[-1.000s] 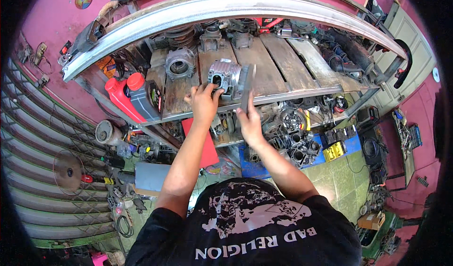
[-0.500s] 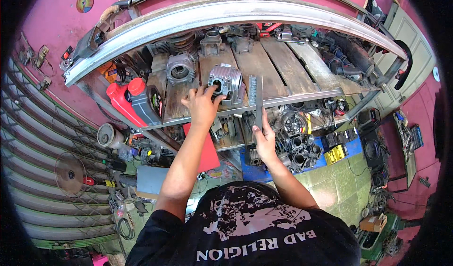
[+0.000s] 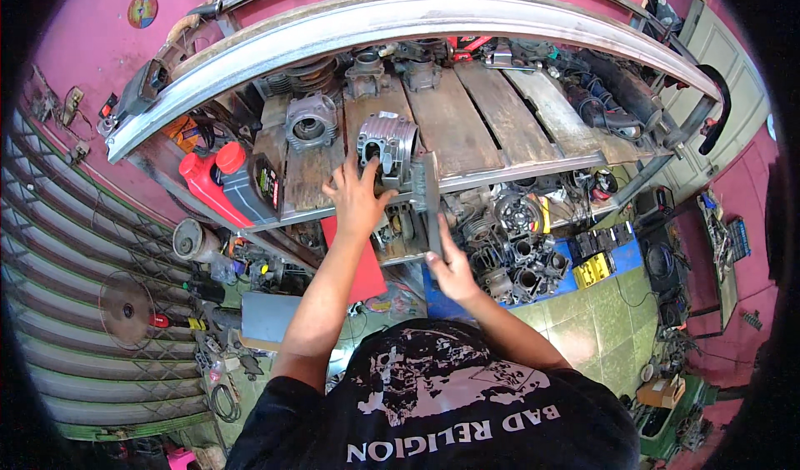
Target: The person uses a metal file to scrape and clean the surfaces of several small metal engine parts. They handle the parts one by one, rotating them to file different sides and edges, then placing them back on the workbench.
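A silvery engine cylinder head (image 3: 389,130) stands near the front edge of the wooden shelf. My left hand (image 3: 358,197) holds it steady from the near side, with fingertips at the dark opening in its face. The thumb reaches toward its lower right corner, and the other fingers spread to the left. In my right hand (image 3: 454,270) is the handle of a wire brush (image 3: 427,195), held nearly upright. Its bristles face left, and the brush's upper end is close against the right side of the cylinder head. Whether they touch is hard to see.
Another metal casting (image 3: 312,122) sits behind to the left, with more engine parts (image 3: 367,74) along the back. Two oil bottles (image 3: 250,178) stand at the shelf's left end. A metal beam (image 3: 400,16) crosses above. Below lie engine parts (image 3: 525,257) and a yellow item (image 3: 592,270).
My right hand has brought the wire brush left and down, to the side of the cylinder head. My left hand stays at the opening, its fingers slightly shifted.
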A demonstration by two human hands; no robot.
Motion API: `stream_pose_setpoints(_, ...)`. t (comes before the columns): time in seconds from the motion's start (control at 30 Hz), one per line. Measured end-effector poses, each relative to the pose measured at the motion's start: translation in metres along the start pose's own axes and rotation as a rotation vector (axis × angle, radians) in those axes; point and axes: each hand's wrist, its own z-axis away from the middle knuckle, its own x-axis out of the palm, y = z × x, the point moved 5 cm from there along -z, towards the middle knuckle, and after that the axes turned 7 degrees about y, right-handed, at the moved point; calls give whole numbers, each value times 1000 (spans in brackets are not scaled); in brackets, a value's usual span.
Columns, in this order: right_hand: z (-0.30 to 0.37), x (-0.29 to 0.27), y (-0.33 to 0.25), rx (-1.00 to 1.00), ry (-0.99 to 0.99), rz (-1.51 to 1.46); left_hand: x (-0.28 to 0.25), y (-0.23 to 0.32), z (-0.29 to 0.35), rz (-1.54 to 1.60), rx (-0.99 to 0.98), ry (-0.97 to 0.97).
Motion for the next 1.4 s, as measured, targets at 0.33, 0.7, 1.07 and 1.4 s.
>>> stream_pose_setpoints(0.33,-10,-39,23,12,172,-62,-7,8,6,33,62,102)
stream_pose_setpoints(0.7,-25,-56,12,129,154,-101,-48,10,-20,40,214,198)
stream_pose_setpoints(1.07,-39,-65,8,160,165,-173,-37,-37,-78,114,-46,180)
stream_pose_setpoints(1.4,-39,-63,13,135,160,-212,-39,-52,-95,109,-239,56)
